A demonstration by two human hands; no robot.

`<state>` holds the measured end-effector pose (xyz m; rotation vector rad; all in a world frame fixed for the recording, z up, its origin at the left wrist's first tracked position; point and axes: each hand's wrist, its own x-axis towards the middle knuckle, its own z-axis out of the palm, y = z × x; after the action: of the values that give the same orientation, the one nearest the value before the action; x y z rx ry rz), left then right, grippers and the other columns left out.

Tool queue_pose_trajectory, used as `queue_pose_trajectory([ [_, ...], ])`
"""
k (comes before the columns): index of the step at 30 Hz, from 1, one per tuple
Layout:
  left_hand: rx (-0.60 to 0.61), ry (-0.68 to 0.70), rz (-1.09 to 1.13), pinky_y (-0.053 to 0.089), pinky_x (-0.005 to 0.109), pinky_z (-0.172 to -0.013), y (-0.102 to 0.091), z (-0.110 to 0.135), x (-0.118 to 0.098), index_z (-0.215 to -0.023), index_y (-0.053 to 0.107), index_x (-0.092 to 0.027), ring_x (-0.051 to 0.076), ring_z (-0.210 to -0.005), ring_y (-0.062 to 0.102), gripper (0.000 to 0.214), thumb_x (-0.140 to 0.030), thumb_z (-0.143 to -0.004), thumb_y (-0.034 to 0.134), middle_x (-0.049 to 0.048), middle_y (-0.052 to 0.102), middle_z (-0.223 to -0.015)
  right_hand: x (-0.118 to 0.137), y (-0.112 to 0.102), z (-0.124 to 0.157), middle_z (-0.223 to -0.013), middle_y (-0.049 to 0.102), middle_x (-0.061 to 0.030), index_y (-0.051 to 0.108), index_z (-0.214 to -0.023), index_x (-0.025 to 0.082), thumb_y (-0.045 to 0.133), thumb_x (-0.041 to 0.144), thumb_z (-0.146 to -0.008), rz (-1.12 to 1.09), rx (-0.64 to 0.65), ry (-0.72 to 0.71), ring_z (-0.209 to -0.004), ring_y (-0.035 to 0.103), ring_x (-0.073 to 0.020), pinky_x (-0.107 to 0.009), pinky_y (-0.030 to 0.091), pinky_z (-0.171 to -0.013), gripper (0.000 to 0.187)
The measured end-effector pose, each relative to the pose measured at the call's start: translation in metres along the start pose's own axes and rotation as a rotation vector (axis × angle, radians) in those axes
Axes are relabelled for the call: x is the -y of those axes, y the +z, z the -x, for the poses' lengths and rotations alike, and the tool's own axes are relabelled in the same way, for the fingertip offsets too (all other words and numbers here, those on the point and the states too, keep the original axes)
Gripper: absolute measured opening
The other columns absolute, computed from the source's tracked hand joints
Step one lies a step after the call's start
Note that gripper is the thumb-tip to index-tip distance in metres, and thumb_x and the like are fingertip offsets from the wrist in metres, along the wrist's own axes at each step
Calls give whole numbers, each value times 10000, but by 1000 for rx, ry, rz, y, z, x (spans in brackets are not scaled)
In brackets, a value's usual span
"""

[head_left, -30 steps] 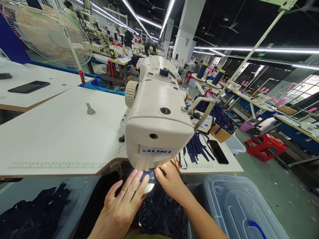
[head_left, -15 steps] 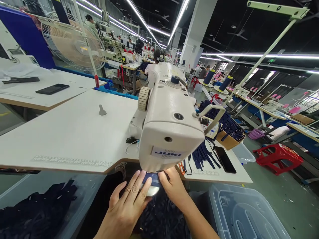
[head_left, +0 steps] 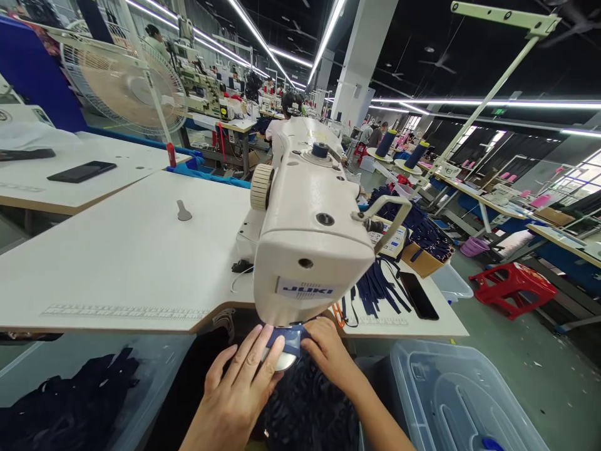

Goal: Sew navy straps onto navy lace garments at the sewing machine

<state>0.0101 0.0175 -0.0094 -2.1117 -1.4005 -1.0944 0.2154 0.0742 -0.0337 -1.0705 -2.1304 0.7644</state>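
A cream JUKI sewing machine (head_left: 310, 232) stands on the white table (head_left: 117, 263), its head end facing me. Under that end lies a small dark blue fabric piece (head_left: 290, 338) on the machine's arm. My left hand (head_left: 237, 391) lies flat with fingers stretched out, fingertips pressing the fabric from the left. My right hand (head_left: 328, 354) rests on the fabric from the right, fingers bent down onto it. More dark fabric (head_left: 305, 407) hangs below my hands.
Dark blue strips (head_left: 375, 285) and a black phone (head_left: 417, 295) lie on the table's right part. A clear bin with dark fabric (head_left: 66, 401) sits low left, a clear lidded bin (head_left: 451, 401) low right. A fan (head_left: 126, 81), other workstations and a red stool (head_left: 511, 282) are beyond.
My head view shifted slightly left and right. Both hands stay at the fabric under the machine head, the right fingers drawn in a little closer over it.
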Motion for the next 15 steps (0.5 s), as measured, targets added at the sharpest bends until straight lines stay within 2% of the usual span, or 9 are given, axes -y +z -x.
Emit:
queue_pose_trajectory([
  [1, 0, -3, 2, 308, 331, -985, 1, 0, 0, -1318, 495, -247, 173, -1092, 599, 426, -308, -897, 519, 53, 630, -1243, -2, -2, 3, -952, 631, -38, 584, -957, 211, 455, 319, -960, 16, 11, 9, -940, 567, -190, -377, 354, -971, 169],
  [3, 8, -11, 10, 322, 330, -965, 2, 0, -1, -1349, 456, -253, 176, -1094, 595, 462, -293, -894, 519, 49, 630, -1244, -6, -4, 8, -975, 632, -38, 585, -979, 217, 479, 297, -947, -10, 20, 76, -949, 572, -188, -354, 384, -945, 136],
  [6, 15, -23, 11, 299, 328, -987, 1, -2, -3, -1337, 471, -264, 166, -1090, 590, 450, -289, -891, 518, 36, 635, -1238, -15, -9, 17, -881, 614, -18, 584, -931, 203, 548, 277, -894, -112, -25, 223, -829, 574, -171, -282, 446, -763, 91],
  [9, 15, -9, -3, 268, 334, -1015, -4, -7, -6, -1271, 539, -259, 164, -1089, 589, 393, -354, -890, 526, 34, 639, -1232, -17, -20, 23, -719, 549, 26, 573, -859, 191, 581, 279, -856, -217, -57, 334, -667, 526, -137, -245, 422, -641, 88],
  [12, 49, -8, 48, 299, 347, -989, -13, -9, -4, -1176, 594, -245, 180, -1076, 595, 337, -401, -885, 528, 54, 657, -1189, 2, -40, 27, -734, 549, 19, 577, -866, 196, 541, 331, -887, -292, -31, 316, -672, 514, -133, -243, 413, -632, 141],
  [15, 73, -27, 195, 375, 327, -896, -22, 2, 13, -1010, 624, -235, 170, -991, 616, 165, -241, -890, 511, 56, 677, -1048, 37, -58, 22, -806, 585, 0, 586, -892, 205, 524, 361, -906, -322, 22, 218, -718, 534, -139, -247, 423, -656, 168],
])
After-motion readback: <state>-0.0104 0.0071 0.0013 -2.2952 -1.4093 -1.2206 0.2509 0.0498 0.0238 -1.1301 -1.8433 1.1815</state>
